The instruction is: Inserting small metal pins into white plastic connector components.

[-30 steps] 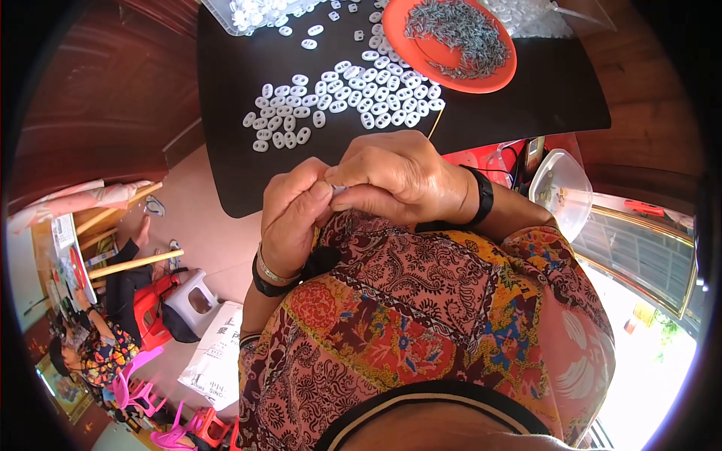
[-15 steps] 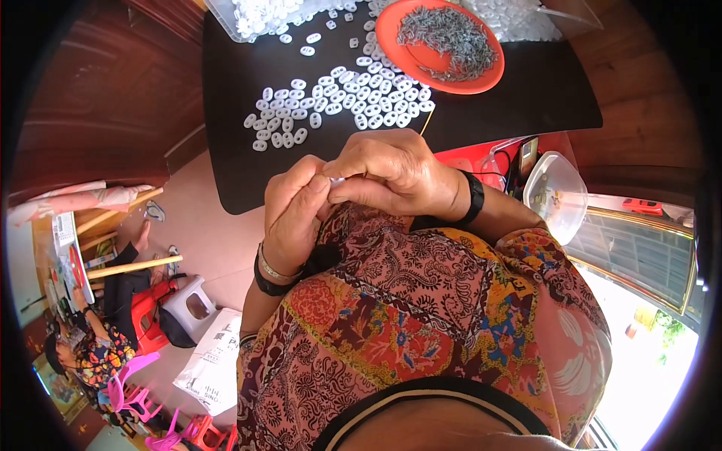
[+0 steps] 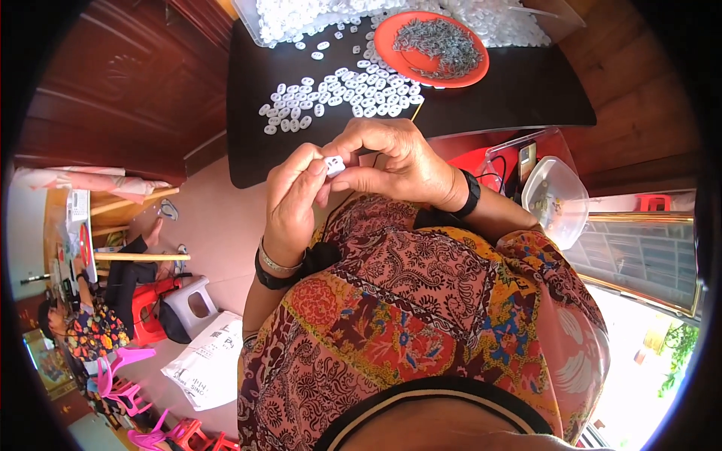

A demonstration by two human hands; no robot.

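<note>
A small white oval plastic piece with holes is pinched between the thumb and fingers of my left hand. My right hand is close beside it, its thumb and forefinger spread apart around the right side of the piece. Whether those fingertips touch it I cannot tell. Beyond my hands, many loose white oval pieces of the same kind lie on a dark tabletop. An orange-red plate at the far side holds a heap of small grey metal pins.
Clear containers of white pieces stand at the far edge. To the right are a phone and a translucent tub. At left sits another person, near a grey stool and a white sack.
My hands have parted slightly. The right thumb and forefinger have spread, and the white piece, mostly hidden before, now shows between the hands. The whole view has shifted a little.
</note>
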